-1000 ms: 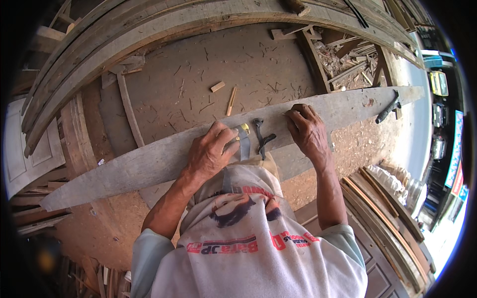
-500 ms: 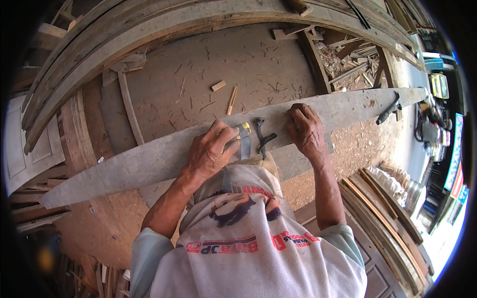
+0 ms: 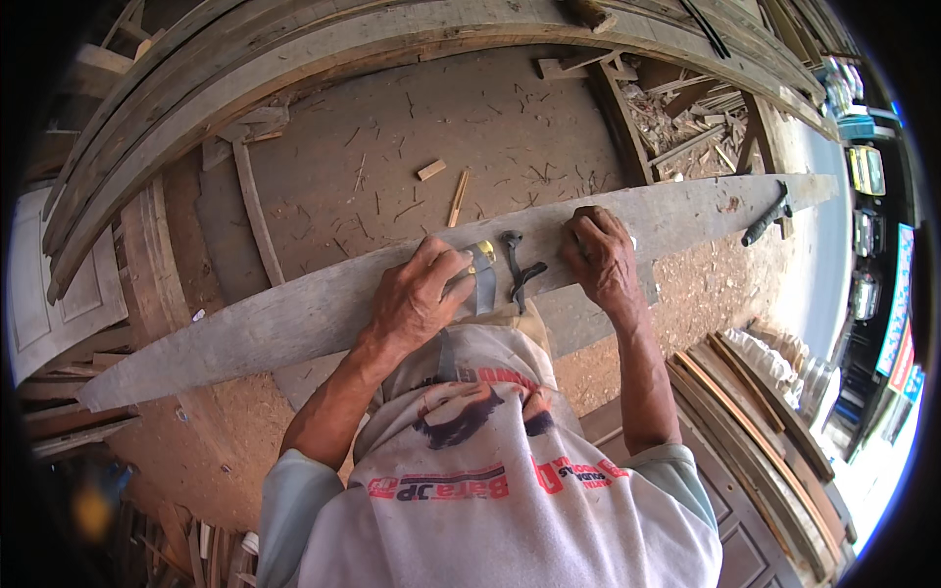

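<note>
A long grey wooden plank (image 3: 284, 318) lies crosswise in front of me, narrowing toward both ends. My left hand (image 3: 421, 294) rests on it with curled fingers. At those fingertips is a small yellow-and-dark object (image 3: 482, 257) with a grey band below it; its kind is unclear. Right of that, a black strap-like piece (image 3: 517, 265) lies bent on the wood. My right hand (image 3: 600, 255) is closed against the plank, knuckles up. A small white bit shows beside its outer edge; what the fingers hold is hidden. Farther right, a black-handled tool (image 3: 767, 216) lies across the plank.
Long curved boards (image 3: 392, 34) run along the far side. Between them and the plank, a dusty surface (image 3: 323, 147) carries thin scraps and a small wood block (image 3: 431, 170). Stacked boards (image 3: 765, 431) and a panelled door (image 3: 725, 519) stand lower right. A street with parked vehicles lies beyond.
My right hand has shifted slightly left, and a white bit now shows beside it. A motorcycle on the street at the right has gone from view. My left hand and the plank look unmoved.
</note>
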{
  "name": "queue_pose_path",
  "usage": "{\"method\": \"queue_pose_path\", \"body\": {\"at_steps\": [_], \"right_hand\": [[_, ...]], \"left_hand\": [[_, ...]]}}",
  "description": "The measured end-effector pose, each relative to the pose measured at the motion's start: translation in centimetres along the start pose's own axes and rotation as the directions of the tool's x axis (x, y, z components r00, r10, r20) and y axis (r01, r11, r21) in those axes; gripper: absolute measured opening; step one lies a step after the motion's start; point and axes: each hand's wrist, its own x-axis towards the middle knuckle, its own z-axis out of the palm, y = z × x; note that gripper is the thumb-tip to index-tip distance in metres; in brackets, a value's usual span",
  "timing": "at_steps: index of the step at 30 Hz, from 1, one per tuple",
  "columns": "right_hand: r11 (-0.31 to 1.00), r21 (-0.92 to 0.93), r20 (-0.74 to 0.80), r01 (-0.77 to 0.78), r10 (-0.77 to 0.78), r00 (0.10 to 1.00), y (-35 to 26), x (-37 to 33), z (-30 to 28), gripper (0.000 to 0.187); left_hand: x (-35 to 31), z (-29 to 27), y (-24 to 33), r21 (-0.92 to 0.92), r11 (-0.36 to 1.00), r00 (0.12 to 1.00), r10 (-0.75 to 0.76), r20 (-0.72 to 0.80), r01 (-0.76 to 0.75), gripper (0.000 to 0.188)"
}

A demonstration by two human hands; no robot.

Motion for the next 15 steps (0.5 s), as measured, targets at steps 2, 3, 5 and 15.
{"method": "queue_pose_path", "body": {"at_steps": [2, 3, 5, 15], "right_hand": [[1.0, 0.008, -0.018, -0.024, 0.025, 1.0, -0.18, -0.02, 0.08, 0.025], [0.999, 0.013, -0.028, -0.037, 0.037, 0.999, -0.28, 0.0, 0.12, 0.025], [1.0, 0.001, -0.035, -0.017, 0.017, 0.999, -0.42, 0.13, 0.08, 0.026], [0.997, 0.051, 0.0, -0.064, 0.064, 0.998, -0.6, 0.29, 0.09, 0.024]], "left_hand": [[-0.07, 0.1, -0.14, -0.004, 1.0, 1.0, 0.003, -0.005, -0.003, 0.036], [-0.11, 0.16, -0.23, -0.006, 1.0, 1.0, 0.004, -0.007, -0.004, 0.036], [-0.18, 0.25, -0.39, -0.015, 1.0, 1.0, 0.005, -0.007, -0.005, 0.036], [-0.14, 0.17, -0.25, -0.013, 1.0, 1.0, 0.002, -0.003, -0.002, 0.036]]}}
